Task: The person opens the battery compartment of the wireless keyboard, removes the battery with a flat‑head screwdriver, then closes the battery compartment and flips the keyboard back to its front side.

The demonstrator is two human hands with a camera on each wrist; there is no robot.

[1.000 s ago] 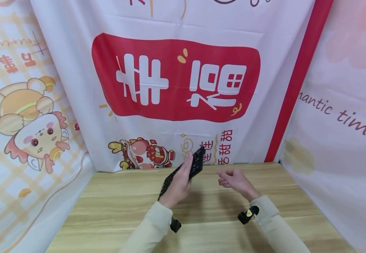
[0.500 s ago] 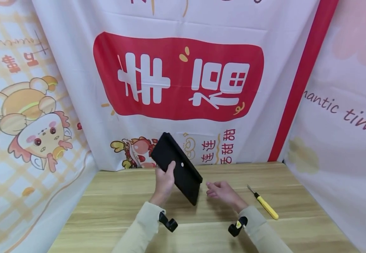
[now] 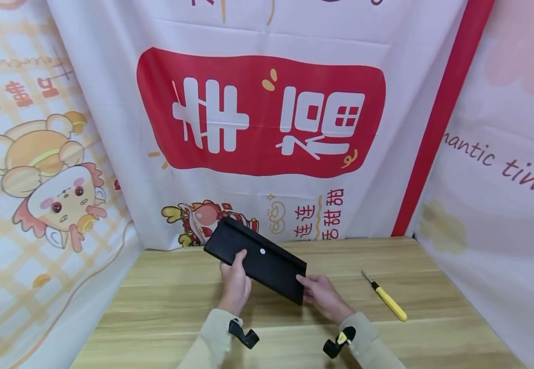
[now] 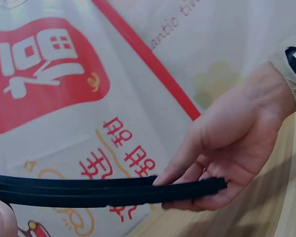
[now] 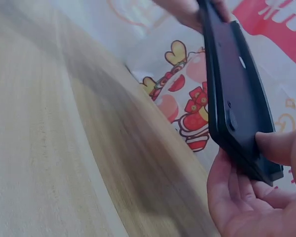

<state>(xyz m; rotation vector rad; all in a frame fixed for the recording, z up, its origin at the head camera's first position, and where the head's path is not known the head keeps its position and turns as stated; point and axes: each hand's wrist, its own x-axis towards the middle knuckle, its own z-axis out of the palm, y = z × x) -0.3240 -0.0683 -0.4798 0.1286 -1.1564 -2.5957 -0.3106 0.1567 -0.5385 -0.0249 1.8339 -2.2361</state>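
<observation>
A black keyboard (image 3: pixel 273 269) is held up above the table, tilted, its plain back with a small white dot facing the head camera. My left hand (image 3: pixel 235 284) grips its lower long edge, thumb across the back. At the right end, my right hand (image 3: pixel 324 294) pinches the corner, thumb on the back and fingers underneath. In the left wrist view the keyboard (image 4: pixel 88 193) appears edge-on, with a ridge along it. Seen from the right wrist, the keyboard (image 5: pixel 232 84) shows its back and a small rubber foot (image 5: pixel 232 119). The keys are hidden now.
A slim tool with a yellow handle (image 3: pixel 390 303) and thin metal tip lies on the wooden table (image 3: pixel 165 302), right of my right hand. Printed cloth (image 3: pixel 258 118) hangs behind the table and along both sides.
The keyboard has turned from showing its keys to showing its back, then been lowered and tipped flatter. My right hand has come from apart to pinching its right end.
</observation>
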